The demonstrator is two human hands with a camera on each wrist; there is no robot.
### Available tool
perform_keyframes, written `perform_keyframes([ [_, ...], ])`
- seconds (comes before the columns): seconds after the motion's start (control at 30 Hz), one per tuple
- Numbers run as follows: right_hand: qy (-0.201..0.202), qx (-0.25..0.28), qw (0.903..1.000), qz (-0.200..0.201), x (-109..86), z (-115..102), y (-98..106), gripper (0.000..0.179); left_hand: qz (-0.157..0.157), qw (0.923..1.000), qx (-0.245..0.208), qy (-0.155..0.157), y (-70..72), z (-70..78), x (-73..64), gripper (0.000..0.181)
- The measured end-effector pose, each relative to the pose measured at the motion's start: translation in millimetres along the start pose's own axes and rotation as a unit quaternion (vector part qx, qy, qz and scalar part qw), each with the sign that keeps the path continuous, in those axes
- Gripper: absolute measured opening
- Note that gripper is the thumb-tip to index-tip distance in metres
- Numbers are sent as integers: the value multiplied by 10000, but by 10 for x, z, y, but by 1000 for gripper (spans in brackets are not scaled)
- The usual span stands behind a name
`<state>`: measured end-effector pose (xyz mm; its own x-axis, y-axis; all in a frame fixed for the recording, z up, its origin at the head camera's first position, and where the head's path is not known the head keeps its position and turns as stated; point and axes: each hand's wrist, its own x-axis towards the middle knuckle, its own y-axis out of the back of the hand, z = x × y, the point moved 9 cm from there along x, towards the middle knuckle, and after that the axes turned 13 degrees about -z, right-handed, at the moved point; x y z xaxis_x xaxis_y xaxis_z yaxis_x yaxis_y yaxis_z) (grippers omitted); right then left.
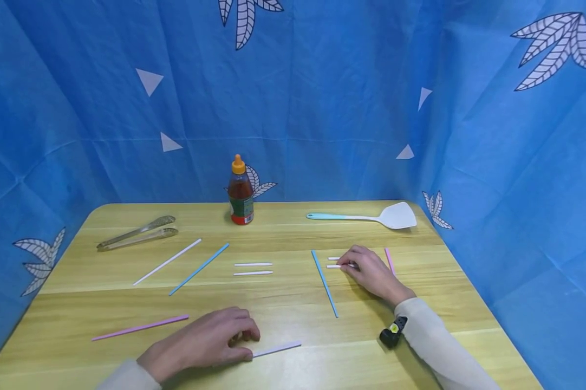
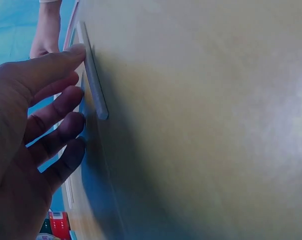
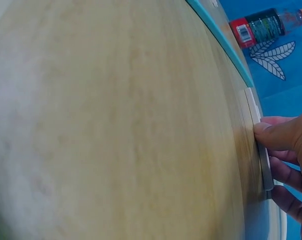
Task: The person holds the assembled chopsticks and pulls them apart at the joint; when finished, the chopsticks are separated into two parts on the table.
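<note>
On the wooden table, my left hand (image 1: 210, 336) is at a pale stick (image 1: 277, 349) lying near the front. In the left wrist view, its thumb is close to or touching this stick (image 2: 92, 75), with the other fingers loosely bent and apart from the thumb. At the right, my right hand (image 1: 371, 273) pinches a short white stick (image 1: 333, 266) between thumb and fingers; the right wrist view shows the thumb against this stick (image 3: 265, 165). A second short white stick (image 1: 333, 258) lies just behind it, partly hidden by the hand.
Around them lie blue sticks (image 1: 324, 284) (image 1: 199, 269), pink sticks (image 1: 140, 327) (image 1: 389, 261), a long white stick (image 1: 167, 261) and two short white sticks (image 1: 253, 265) (image 1: 253, 273). Along the back are metal tongs (image 1: 139, 233), a sauce bottle (image 1: 240, 195) and a white spatula (image 1: 397, 215).
</note>
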<state>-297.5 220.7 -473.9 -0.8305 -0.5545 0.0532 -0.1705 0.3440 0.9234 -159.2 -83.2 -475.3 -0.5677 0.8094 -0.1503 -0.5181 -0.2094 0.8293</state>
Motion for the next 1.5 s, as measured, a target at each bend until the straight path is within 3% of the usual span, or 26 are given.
perform_keyframes([
  [0.23, -45, 60, 10000, -52, 6, 6, -11, 12, 83, 9980, 360, -519, -43, 117, -1, 14],
  [0.5, 55, 234, 9996, 161, -36, -89, 109, 13, 194, 9961, 430, -739, -23, 150, 8, 10],
  [0.73, 567, 577, 9967, 116, -18, -482, 182, 15, 471, 9967, 447, -487, 133, 73, 104, 8],
  [0.9, 761, 1128, 9900, -384, 2, -813, 99, 22, 658, 9968, 406, -176, 290, 19, 265, 10],
  [1.07, 1078, 1330, 9816, -842, 3, -1071, -54, 27, 825, 9957, 408, -35, 396, 30, 402, 11],
  [1.33, 1305, 1619, 9682, -1392, -13, -1257, -248, 23, 1137, 9914, 653, -30, 495, 120, 506, 10],
  [1.5, 1409, 1422, 9709, -1316, -13, -1283, -268, 18, 1221, 9891, 821, 49, 502, 129, 515, 9],
])
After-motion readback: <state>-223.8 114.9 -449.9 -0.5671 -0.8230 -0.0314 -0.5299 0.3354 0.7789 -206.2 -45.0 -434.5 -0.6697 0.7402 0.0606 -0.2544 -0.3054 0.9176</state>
